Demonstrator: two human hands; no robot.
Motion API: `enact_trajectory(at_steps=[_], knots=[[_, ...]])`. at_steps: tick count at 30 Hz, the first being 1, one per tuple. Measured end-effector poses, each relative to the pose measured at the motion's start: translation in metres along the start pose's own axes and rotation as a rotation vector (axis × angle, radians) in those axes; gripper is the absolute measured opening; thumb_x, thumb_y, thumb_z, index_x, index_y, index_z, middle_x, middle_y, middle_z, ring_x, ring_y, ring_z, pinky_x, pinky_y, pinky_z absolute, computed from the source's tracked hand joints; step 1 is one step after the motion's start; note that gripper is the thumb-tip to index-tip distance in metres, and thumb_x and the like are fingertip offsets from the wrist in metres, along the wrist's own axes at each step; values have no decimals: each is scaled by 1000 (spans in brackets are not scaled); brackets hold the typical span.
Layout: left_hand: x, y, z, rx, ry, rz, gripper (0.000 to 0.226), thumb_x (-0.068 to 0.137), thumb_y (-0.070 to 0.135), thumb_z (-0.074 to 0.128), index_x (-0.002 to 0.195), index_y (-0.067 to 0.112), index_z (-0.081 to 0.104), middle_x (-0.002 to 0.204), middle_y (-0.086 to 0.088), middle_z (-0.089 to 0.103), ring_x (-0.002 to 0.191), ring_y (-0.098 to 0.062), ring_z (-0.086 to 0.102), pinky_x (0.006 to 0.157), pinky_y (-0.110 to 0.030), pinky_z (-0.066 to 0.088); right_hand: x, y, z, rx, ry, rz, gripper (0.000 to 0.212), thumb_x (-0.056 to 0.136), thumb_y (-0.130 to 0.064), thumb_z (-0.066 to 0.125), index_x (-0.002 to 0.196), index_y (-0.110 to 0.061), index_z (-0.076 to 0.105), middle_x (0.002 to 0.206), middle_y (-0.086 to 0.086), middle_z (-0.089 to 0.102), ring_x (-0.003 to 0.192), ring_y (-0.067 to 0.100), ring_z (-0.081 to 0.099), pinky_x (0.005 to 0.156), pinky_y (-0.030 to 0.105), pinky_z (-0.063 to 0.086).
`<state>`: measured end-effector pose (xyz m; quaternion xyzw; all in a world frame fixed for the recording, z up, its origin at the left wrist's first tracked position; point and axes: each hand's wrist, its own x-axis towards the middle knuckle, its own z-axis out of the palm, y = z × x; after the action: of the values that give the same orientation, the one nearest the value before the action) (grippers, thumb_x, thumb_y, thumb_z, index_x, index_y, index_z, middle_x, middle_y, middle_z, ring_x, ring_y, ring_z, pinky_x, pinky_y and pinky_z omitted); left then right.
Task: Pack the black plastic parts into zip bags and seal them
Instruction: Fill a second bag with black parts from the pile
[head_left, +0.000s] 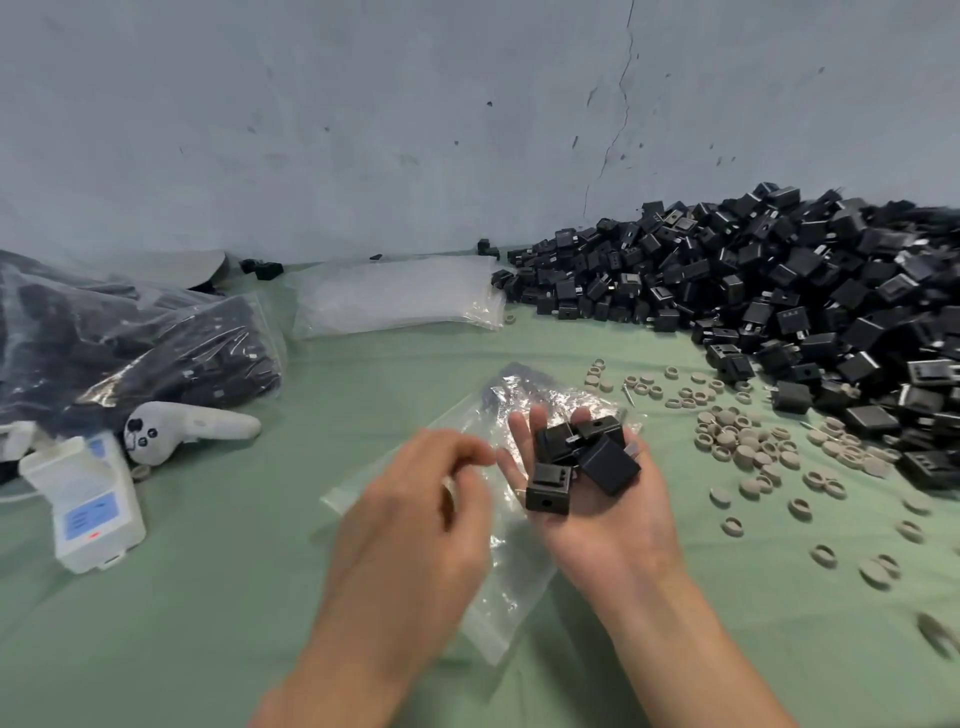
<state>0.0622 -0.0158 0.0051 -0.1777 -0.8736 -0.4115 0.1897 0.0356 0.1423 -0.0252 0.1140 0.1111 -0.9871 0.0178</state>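
My right hand (597, 514) is turned palm up with fingers nearly straight, and several black plastic parts (582, 460) rest on its palm. A clear zip bag (511, 577) lies on the green cloth under both hands, with a few black parts inside at its far end (519, 379). My left hand (415, 514) hovers over the bag just left of the right palm, fingers loosely curled, with nothing visible in them. A large heap of loose black parts (779, 291) fills the right back corner.
Filled bags of black parts (156, 348) lie at the left, with a stack of unused clear bags (395, 296) behind the hands. Several grey rings and caps (753, 447) are scattered to the right. A white device (88, 504) and a grey controller (192, 423) sit at the left. The wall (415, 130) stands behind.
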Motion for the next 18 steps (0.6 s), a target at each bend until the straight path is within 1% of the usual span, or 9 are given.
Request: enact_trajectory(at_steps=[2,4,6,9,10,12,13,15,18], knots=[[-2,7,15,156,-144,10,31,87,64,38,113,48,46,101,23,48,74,-1,54,69,-28,49,-8,5,-3,13,0,23,25,94,-37,51,86,-18,66,112,15,70,114,36,67,104,48,45],[-7,10,26,298,-250,-8,46,85,73,33,124,48,37,114,23,42,87,-4,58,78,-33,50,-16,9,-2,24,4,40,29,97,-40,48,88,-19,66,120,14,68,112,35,67,100,43,47],[-10,11,31,306,-251,-18,44,88,70,36,125,46,35,119,22,42,92,-8,59,80,-35,51,-21,12,-2,16,10,33,29,98,-40,48,88,-19,65,124,13,67,114,33,67,99,41,47],[-17,9,27,165,-212,7,35,90,59,43,122,47,38,115,22,43,89,-6,57,79,-33,52,-27,10,-2,22,21,5,26,98,-34,47,86,-20,65,114,13,69,111,33,68,91,42,49],[-20,6,21,101,-195,4,35,88,57,45,121,48,40,113,23,44,89,-4,57,79,-29,51,-29,8,-2,28,23,-12,26,98,-32,46,86,-19,65,112,13,70,110,34,69,89,44,50],[-28,-10,3,-5,-128,-53,36,85,54,53,120,47,44,111,26,49,93,2,57,76,-15,45,-34,-1,-6,75,33,-57,21,97,-28,48,91,-17,65,112,14,70,108,38,69,96,51,49],[-34,-22,-8,-14,-95,-96,36,85,50,58,119,45,46,111,27,52,94,5,57,75,-12,43,-37,-5,-9,107,41,-81,18,94,-26,51,95,-15,65,115,15,70,106,39,69,101,53,48],[-49,-50,-28,36,-83,-177,33,87,38,65,116,42,51,109,29,54,95,9,57,76,-6,39,-43,-13,-13,145,59,-123,18,85,-23,56,98,-14,65,118,18,68,103,40,70,101,53,49],[-65,-75,-46,117,-153,-235,31,89,24,69,114,37,57,108,24,53,95,8,56,82,-5,38,-55,-18,-20,173,87,-147,19,93,-27,54,100,-15,67,116,19,69,101,40,71,94,50,54]])
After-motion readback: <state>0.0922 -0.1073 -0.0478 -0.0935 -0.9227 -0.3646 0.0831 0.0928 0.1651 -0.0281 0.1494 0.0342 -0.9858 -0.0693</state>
